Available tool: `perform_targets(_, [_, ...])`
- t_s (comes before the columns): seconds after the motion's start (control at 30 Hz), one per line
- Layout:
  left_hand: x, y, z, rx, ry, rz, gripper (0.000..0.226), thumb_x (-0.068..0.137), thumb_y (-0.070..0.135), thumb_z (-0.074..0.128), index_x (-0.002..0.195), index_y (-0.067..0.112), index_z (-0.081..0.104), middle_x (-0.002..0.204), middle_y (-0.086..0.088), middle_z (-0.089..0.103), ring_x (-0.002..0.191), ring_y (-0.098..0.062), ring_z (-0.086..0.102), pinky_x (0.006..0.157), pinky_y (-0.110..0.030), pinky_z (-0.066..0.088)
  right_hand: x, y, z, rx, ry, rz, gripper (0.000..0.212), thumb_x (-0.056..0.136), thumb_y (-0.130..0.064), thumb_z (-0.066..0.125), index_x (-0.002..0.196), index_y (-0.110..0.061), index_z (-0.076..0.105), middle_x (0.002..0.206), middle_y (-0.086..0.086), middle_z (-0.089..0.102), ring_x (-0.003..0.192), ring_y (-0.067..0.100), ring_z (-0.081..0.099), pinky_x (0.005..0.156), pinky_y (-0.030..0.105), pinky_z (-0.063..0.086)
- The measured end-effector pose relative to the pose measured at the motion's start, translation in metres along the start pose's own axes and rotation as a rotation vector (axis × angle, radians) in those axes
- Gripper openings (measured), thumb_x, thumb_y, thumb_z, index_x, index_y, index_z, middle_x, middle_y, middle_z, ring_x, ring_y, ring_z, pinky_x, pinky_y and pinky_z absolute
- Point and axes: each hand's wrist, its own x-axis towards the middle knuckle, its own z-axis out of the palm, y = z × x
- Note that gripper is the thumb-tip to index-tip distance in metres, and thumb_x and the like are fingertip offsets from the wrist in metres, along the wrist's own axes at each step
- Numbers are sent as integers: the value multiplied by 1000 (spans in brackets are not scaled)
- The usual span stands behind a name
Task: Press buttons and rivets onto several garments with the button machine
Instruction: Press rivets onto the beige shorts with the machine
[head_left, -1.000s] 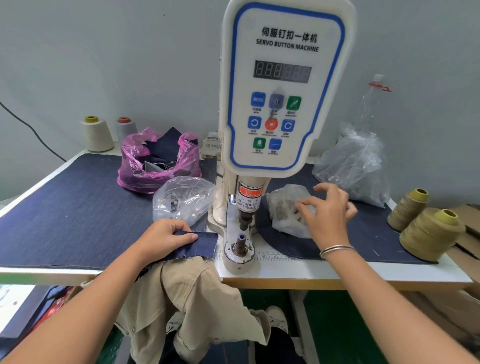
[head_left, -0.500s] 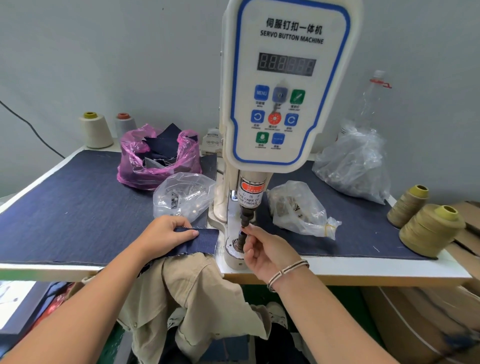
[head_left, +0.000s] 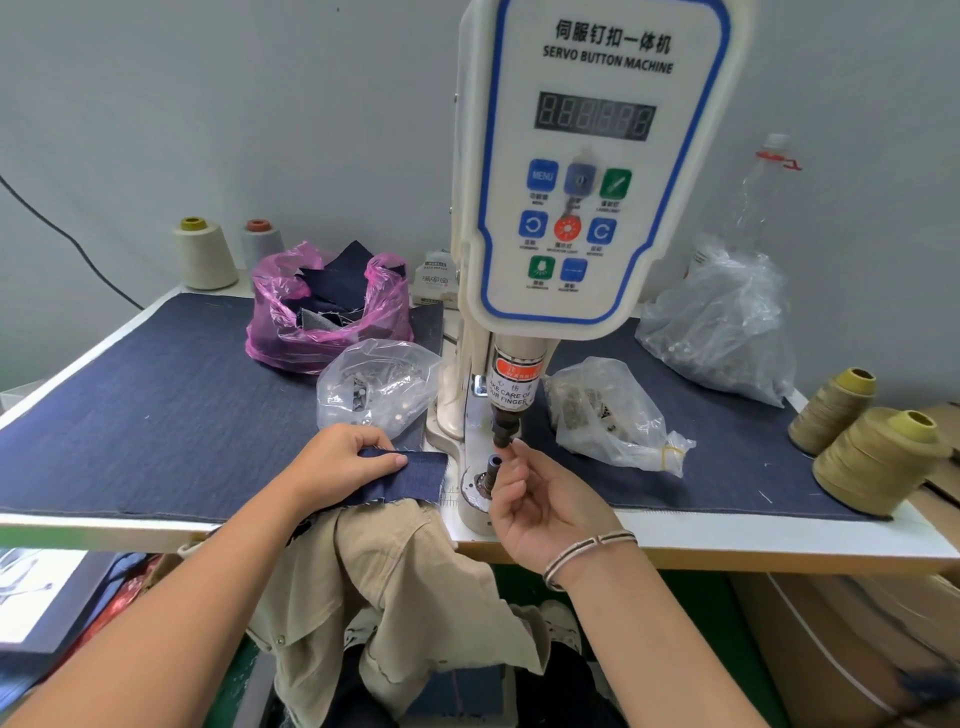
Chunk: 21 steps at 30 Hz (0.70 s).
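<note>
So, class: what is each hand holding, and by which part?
Left hand pinches the denim strip near its upper edge. Right hand reaches the upper die; any button there cannot be told.

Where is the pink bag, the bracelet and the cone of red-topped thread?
pink bag (head_left: 270, 332), head view, left wall.
bracelet (head_left: 582, 551), head view, band across the right wrist.
red-topped thread (head_left: 261, 244), head view, grey side.

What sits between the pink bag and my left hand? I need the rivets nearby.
In the head view, a clear plastic bag holding small metal pieces lies between the pink bag and the left hand, on the denim-covered table.
</note>
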Motion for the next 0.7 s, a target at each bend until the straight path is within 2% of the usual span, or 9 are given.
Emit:
perform_targets(0.23, [0,1,-1,-3,0,7,19,84,25,74,65,24,70,72,4,70,75,-14,64,75,-32,49,-4,3,8,92,2,-26,17,66,-4,63,79,5,60,43,7,52,30,12,50,32,15,42])
perform_targets(0.3, [0,0,0,-1,-1,8,19,84,25,73,65,24,70,72,3,70,75,-15,65,74,-32,49,-5,6,7,49,-10,-45,16,65,-5,63,79,2,59,44,5,51,31,10,50,33,14,41])
perform_targets(0.4, [-1,1,0,-5,1,17,22,83,24,74,62,27,69,70,9,69,70,-6,62,72,-29,48,-12,14,3,-21,-29,-76,14,65,-6,63,78,-2,61,49,3,51,32,9,48,34,12,38])
perform_targets(0.5, [-1,1,-1,-15,6,26,26,83,22,74,60,30,68,69,12,67,68,-4,61,71,-26,47,-15,29,2,-20,-45,-111,16,73,-3,61,89,0,64,50,3,53,32,9,46,32,13,37])
perform_targets(0.57, [-2,1,-1,-12,2,37,21,83,22,74,63,28,70,69,10,68,68,-5,60,70,-28,46,-7,45,10,-88,-78,-94,16,87,1,52,97,-1,65,50,2,51,33,8,44,32,14,36])
perform_targets(0.63, [-4,5,-1,-30,-5,35,10,77,26,73,67,26,71,70,5,70,66,-4,59,67,-28,47,10,61,27,-246,-92,-86,22,91,3,46,95,-4,66,50,2,50,35,7,45,33,15,38])
perform_targets(0.7, [-6,8,-2,-32,2,43,12,65,29,60,57,35,66,60,12,65,56,3,55,55,-17,43,34,68,48,-429,-73,-138,22,92,3,45,95,-3,65,49,1,52,35,5,47,36,13,40])
